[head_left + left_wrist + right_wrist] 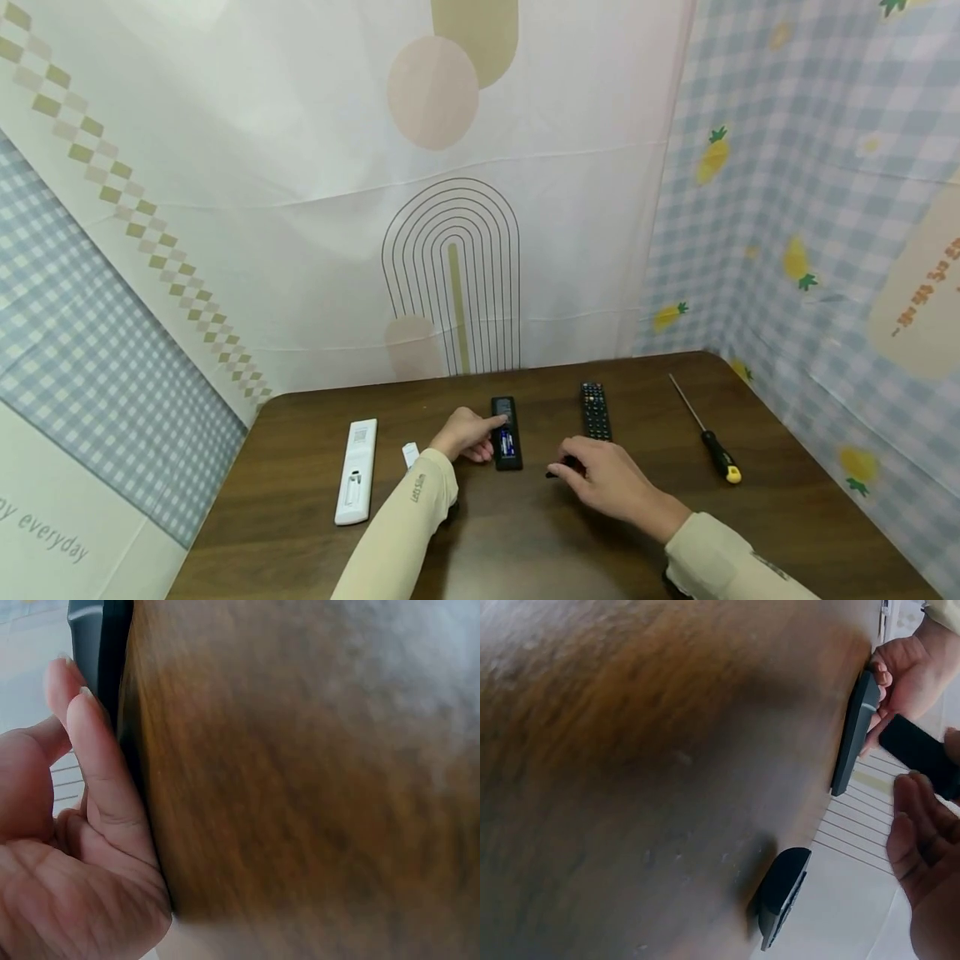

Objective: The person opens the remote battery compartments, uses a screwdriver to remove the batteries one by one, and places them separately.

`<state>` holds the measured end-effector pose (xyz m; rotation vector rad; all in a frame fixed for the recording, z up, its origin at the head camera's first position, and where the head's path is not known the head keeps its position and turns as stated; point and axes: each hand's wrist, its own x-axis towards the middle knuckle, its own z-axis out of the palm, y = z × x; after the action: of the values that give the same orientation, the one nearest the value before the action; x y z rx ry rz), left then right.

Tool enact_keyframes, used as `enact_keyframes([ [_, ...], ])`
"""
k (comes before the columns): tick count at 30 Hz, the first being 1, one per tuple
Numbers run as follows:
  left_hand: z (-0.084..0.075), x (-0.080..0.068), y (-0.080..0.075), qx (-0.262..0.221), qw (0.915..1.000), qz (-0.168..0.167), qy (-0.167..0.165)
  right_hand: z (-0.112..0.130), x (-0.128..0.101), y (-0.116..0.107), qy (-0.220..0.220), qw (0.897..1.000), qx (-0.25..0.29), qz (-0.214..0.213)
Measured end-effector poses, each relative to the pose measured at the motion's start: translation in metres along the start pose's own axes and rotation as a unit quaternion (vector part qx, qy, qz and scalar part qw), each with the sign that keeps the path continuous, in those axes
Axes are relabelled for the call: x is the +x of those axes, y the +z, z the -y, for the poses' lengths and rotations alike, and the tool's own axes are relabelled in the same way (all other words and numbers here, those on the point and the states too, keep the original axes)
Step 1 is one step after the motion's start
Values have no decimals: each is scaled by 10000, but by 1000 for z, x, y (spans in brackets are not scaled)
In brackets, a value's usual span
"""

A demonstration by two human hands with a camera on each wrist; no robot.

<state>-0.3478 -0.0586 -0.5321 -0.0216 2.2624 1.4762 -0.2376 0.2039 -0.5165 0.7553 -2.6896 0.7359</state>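
On the table [525, 542], the left hand [467, 432] grips a remote [514, 430]; at its four o'clock the right hand [609, 477] pinches a cover [916, 752].

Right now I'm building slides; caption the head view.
Left grip holds a black remote, batteries showing; right grip pinches a small black piece.

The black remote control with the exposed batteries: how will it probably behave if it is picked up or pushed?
The black remote control looks rigid, with straight edges, so it probably will not bend. Lying flat on the table, it would likely slide rather than roll. The blue batteries sit exposed, so they might fall out if it is turned over.
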Motion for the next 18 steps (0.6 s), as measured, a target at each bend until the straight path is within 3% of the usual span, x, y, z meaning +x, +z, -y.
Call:
enact_keyframes([
  [8, 1, 2, 0, -112, 9999, -6, 30, 0, 0, 3, -15, 9979, -414, 497],
  [18, 5, -5, 2, -183, 9997, -119, 126, 7, -6, 0, -37, 9961, -517, 718],
])
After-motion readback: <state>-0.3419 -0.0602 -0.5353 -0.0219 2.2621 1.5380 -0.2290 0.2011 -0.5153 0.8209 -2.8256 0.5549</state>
